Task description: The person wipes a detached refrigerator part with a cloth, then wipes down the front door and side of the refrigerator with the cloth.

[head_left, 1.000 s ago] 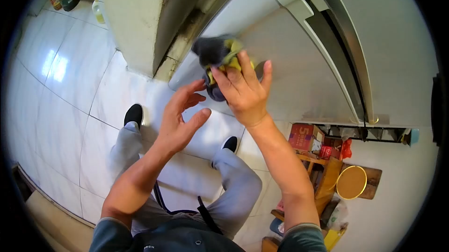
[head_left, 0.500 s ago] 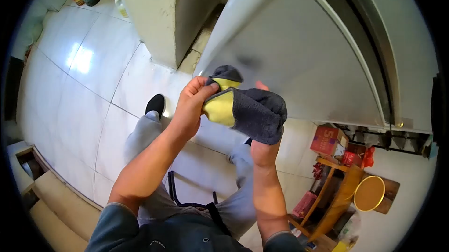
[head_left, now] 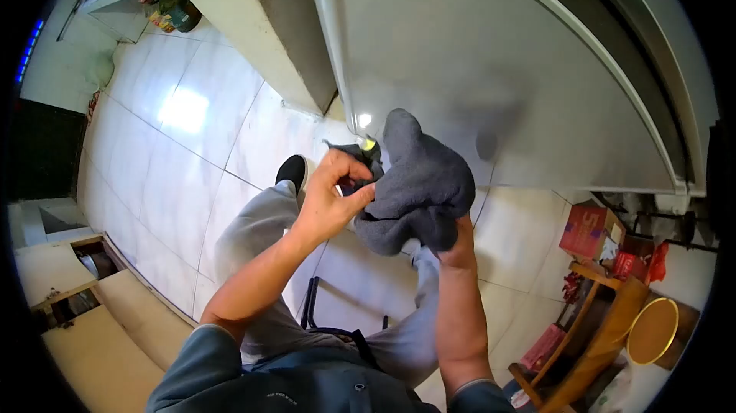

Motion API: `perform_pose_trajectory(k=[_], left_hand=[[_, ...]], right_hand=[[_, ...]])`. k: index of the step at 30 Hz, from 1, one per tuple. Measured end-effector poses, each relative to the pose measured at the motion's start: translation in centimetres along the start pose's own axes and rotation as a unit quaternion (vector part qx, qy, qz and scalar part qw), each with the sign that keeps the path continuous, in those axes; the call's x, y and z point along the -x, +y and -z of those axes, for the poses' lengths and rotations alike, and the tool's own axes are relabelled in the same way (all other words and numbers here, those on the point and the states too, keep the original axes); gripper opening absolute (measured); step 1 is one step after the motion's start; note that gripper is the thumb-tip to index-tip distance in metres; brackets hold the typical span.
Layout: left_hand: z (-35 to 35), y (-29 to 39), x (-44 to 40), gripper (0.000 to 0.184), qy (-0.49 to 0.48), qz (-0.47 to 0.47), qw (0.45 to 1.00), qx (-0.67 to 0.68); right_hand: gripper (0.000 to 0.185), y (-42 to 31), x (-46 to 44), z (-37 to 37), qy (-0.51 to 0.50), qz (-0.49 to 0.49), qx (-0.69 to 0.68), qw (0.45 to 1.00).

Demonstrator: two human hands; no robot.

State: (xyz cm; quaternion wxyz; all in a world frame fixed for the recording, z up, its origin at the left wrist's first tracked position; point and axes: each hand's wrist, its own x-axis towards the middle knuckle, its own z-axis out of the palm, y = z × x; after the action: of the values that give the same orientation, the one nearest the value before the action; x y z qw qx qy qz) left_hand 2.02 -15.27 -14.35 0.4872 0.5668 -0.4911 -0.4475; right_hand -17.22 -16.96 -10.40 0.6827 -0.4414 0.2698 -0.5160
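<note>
A dark grey cloth (head_left: 425, 183) is bunched up between my hands, in front of the grey appliance door. A small yellow patch (head_left: 369, 143) shows at its far left end. My left hand (head_left: 331, 197) is closed on the cloth's left part, with thumb and curled fingers close together. My right hand (head_left: 458, 243) bears the bulk of the cloth from the right and below. Its fingers are hidden under the folds, and only the heel of the hand and wrist show.
A large glossy grey door (head_left: 491, 53) fills the upper right. Left of it juts a pale wall corner (head_left: 253, 22). White floor tiles (head_left: 184, 160) lie below. At lower right are a wooden chair (head_left: 590, 344) and a red box (head_left: 586, 231); at lower left, a beige cabinet (head_left: 115, 336).
The cloth has been turned and bunched so that mostly grey shows, its yellow areas now nearly hidden. My left hand has curled its fingers. The whole view has shifted.
</note>
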Motion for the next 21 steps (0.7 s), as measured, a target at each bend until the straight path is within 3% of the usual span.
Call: perform_pose_trajectory(k=[2,3,5,7,8,9,11,13,15,16,17,19,21], left_hand=[[-0.8,0.6,2.0,0.01,-0.017,0.049,0.997,0.053],[-1.2,-0.1,3.1,0.009,0.003,0.026,0.998,0.055],[-1.8,0.7,4.9,0.008,0.038,-0.039,0.998,0.036],[-2.4,1.7,5.6,0.008,0.054,-0.048,0.995,0.066],[-2.5,2.0,6.0,0.007,0.07,-0.056,0.991,0.099],[-2.5,2.1,6.4,0.007,0.07,-0.057,0.991,0.096],[-2.2,1.8,7.1,0.006,0.084,-0.115,0.989,-0.034],[-2.0,-0.3,8.4,0.009,0.053,-0.094,0.994,-0.035],[-2.0,-1.6,9.3,0.011,-0.031,-0.002,0.999,-0.029],[-2.5,-0.9,9.5,0.02,-0.107,0.05,0.993,-0.03],[-3.8,-0.1,9.9,0.029,-0.181,0.104,0.977,-0.03],[-8.3,-8.0,12.1,0.032,-0.046,-0.11,0.992,-0.051],[-9.8,-9.4,11.2,0.032,-0.013,-0.042,0.998,-0.038]], right_hand=[[0.045,-0.3,0.5,0.3,0.003,-0.022,-0.049,0.999],[0.044,-0.3,0.5,0.5,0.003,-0.045,-0.095,0.994],[0.049,0.4,0.9,1.5,-0.037,0.001,-0.06,0.998],[0.055,1.5,1.5,2.4,0.001,-0.103,0.066,0.992],[0.062,1.6,1.2,3.3,-0.143,0.012,0.342,0.929],[0.062,2.2,1.6,3.2,-0.144,0.014,0.339,0.93],[0.065,2.8,2.5,2.0,-0.122,0.007,0.177,0.977],[0.067,1.6,1.7,1.3,-0.113,0.009,0.091,0.989],[0.068,-1.8,-0.8,0.2,-0.189,0.197,0.217,0.937],[0.069,3.7,2.7,1.1,-0.064,0.128,0.183,0.973],[0.069,3.8,3.2,0.2,-0.056,0.079,0.13,0.987],[0.069,3.5,3.7,-0.8,-0.053,0.033,0.044,0.997],[0.068,3.3,4.2,-1.7,-0.05,0.017,-0.012,0.999]])
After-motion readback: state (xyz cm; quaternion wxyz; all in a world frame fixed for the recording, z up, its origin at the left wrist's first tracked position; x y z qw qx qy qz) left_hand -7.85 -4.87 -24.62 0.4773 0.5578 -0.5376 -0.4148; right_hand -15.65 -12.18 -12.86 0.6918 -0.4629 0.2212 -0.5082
